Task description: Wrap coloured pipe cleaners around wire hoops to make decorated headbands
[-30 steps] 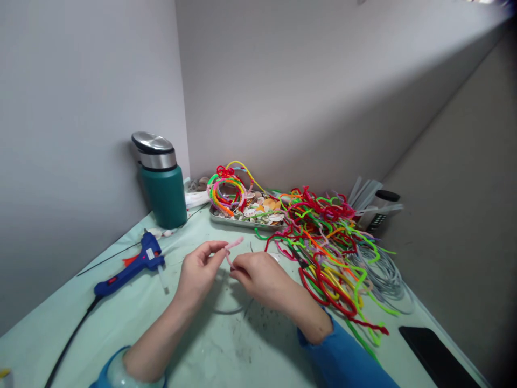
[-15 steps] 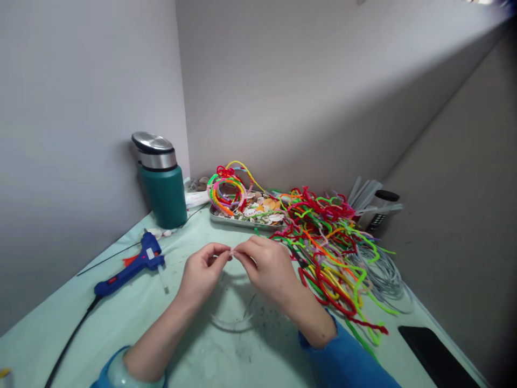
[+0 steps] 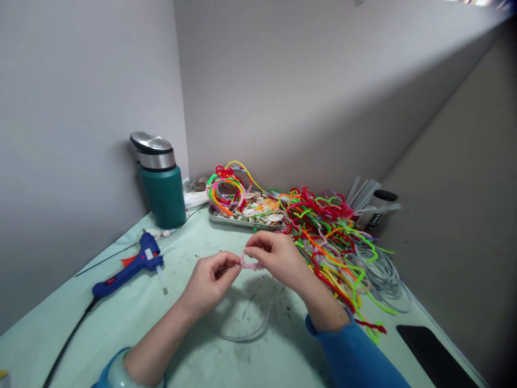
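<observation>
My left hand (image 3: 213, 280) and my right hand (image 3: 273, 255) meet above the pale green table (image 3: 189, 345), both pinching a short pink pipe cleaner (image 3: 249, 264) bent into a small loop between them. A thin clear hoop (image 3: 242, 334) hangs below the hands, its lower arc lying on the table. A big tangle of coloured pipe cleaners (image 3: 327, 237) lies just right of my right hand.
A blue glue gun (image 3: 129, 267) with a black cord lies at the left. A green flask (image 3: 159, 183) stands in the corner. A metal tray (image 3: 242, 215) of shells and wrapped rings sits behind. Grey wire coils (image 3: 379, 272) and a black phone (image 3: 434, 355) lie right.
Both hands have shifted to the right and slightly forward. The pink pipe cleaner, straight-ended a second ago, is now curled into a loop between the fingers.
</observation>
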### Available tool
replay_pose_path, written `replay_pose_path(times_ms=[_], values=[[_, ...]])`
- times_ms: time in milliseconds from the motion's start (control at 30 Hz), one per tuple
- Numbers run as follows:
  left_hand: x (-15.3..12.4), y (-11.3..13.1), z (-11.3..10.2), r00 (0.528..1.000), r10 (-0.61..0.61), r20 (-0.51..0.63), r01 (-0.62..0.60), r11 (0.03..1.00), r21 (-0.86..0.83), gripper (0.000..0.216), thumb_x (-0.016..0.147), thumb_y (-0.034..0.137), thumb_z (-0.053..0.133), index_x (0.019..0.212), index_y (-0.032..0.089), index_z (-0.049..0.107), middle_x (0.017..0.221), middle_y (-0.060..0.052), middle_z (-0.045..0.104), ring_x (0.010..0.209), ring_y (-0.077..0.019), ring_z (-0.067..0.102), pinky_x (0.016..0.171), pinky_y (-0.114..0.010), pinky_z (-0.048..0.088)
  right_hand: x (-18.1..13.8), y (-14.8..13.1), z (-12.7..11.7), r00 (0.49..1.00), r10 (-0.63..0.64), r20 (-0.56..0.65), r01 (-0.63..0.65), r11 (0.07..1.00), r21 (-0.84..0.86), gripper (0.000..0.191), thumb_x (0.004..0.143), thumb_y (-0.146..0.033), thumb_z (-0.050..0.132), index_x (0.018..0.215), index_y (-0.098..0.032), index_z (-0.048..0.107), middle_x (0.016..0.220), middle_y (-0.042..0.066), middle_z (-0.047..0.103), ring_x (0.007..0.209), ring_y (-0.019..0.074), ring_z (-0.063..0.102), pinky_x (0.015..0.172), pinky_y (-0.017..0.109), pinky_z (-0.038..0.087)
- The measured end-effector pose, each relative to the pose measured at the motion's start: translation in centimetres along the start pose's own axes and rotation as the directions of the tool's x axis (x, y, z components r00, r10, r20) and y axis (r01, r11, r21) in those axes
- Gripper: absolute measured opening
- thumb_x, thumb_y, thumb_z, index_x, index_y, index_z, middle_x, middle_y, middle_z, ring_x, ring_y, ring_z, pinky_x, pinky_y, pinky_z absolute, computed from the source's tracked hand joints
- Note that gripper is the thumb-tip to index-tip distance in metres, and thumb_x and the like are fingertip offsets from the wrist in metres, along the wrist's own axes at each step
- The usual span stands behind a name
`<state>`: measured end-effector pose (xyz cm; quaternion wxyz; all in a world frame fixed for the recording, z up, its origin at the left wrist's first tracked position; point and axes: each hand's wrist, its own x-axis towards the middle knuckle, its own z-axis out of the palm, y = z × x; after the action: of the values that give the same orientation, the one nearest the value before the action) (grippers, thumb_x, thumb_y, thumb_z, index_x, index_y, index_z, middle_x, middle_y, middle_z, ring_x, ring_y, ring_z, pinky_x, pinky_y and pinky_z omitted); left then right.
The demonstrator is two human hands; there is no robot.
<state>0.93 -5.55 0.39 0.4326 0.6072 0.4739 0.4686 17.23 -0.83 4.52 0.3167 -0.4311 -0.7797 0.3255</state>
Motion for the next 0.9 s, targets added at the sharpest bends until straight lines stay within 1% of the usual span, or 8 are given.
replay_pose_path(times_ms=[133,267,433,500,600,667,800,900], values=[[-0.2,0.1,0.1,0.999,0.039,0.032,-0.041,0.999,0.036,0.013,0.08,0.029,0.054,0.087,0.018,0.056,0.056,0.006,0.043,0.051,-0.0095,0.038,0.049,-0.02,0.029,0.5,0.6,-0.6,0.977,0.114,0.181,-0.143,0.977,0.156,0.012,0.074,-0.023,0.059,0.072,-0.013,0.066,0.063,0.0,0.062,0.053,0.0085,0.05,0.046,0.017,0.037],[-0.4,-0.1,0.1,0.995,0.073,0.068,-0.074,0.997,0.012,0.019,0.08,0.027,0.054,0.097,0.019,0.052,0.06,0.006,0.044,0.052,-0.009,0.039,0.049,-0.02,0.03,0.5,0.4,-0.9,0.94,0.204,0.274,-0.248,0.959,0.137,0.012,0.072,-0.024,0.061,0.068,-0.013,0.066,0.053,-0.004,0.056,0.042,0.0043,0.039,0.04,0.016,0.029],[-0.3,-0.6,0.2,0.997,0.078,0.01,-0.079,0.992,0.095,0.02,0.078,0.034,0.058,0.088,0.017,0.062,0.057,0.005,0.045,0.051,-0.0088,0.038,0.047,-0.02,0.029,0.5,1.3,-0.5,0.912,0.216,0.349,-0.267,0.958,0.105,0.018,0.072,-0.03,0.063,0.066,-0.013,0.065,0.049,-0.005,0.051,0.04,0.0048,0.035,0.04,0.018,0.025],[-0.1,-0.8,0.3,0.997,0.059,-0.054,-0.052,0.992,0.117,0.023,0.077,0.037,0.058,0.083,0.016,0.065,0.059,0.002,0.053,0.051,-0.0097,0.042,0.048,-0.021,0.031,0.8,2.0,-0.2,0.937,0.201,0.286,-0.237,0.967,0.094,0.017,0.074,-0.028,0.059,0.07,-0.013,0.067,0.055,-0.003,0.057,0.045,0.0065,0.041,0.043,0.018,0.029],[0.4,-0.7,0.2,0.982,0.029,-0.188,-0.012,0.996,0.092,0.024,0.074,0.038,0.061,0.078,0.015,0.068,0.063,-0.002,0.061,0.056,-0.0124,0.05,0.052,-0.022,0.036,1.1,2.3,0.0,0.992,0.119,0.052,-0.121,0.992,0.041,0.016,0.076,-0.022,0.056,0.082,-0.014,0.067,0.072,0.001,0.065,0.06,0.0102,0.053,0.054,0.02,0.038],[0.6,-0.7,-0.1,0.955,0.007,-0.296,0.014,0.997,0.07,0.024,0.072,0.039,0.063,0.074,0.016,0.069,0.065,-0.003,0.064,0.059,-0.0139,0.054,0.054,-0.022,0.039,1.1,1.9,0.0,0.997,0.022,-0.072,-0.022,1.0,-0.005,0.017,0.08,-0.023,0.054,0.087,-0.015,0.067,0.08,0.003,0.066,0.067,0.0118,0.055,0.06,0.021,0.039],[1.0,-0.9,-0.7,0.884,-0.076,-0.461,0.104,0.994,0.035,0.028,0.067,0.042,0.067,0.075,0.015,0.071,0.064,-0.002,0.065,0.05,-0.0121,0.051,0.044,-0.021,0.034,0.3,-0.1,0.0,0.991,-0.107,-0.085,0.105,0.994,-0.031,0.023,0.087,-0.029,0.047,0.085,-0.015,0.066,0.076,0.002,0.064,0.068,0.0124,0.055,0.059,0.021,0.039],[1.0,-1.1,-0.9,0.869,-0.182,-0.46,0.198,0.98,-0.014,0.034,0.066,0.046,0.066,0.081,0.015,0.071,0.047,0.002,0.057,0.039,-0.0105,0.044,0.039,-0.021,0.026,-0.3,-1.0,0.3,0.988,-0.144,-0.047,0.14,0.987,-0.081,0.024,0.088,-0.029,0.047,0.084,-0.016,0.067,0.077,0.003,0.065,0.071,0.013,0.056,0.061,0.022,0.038]])
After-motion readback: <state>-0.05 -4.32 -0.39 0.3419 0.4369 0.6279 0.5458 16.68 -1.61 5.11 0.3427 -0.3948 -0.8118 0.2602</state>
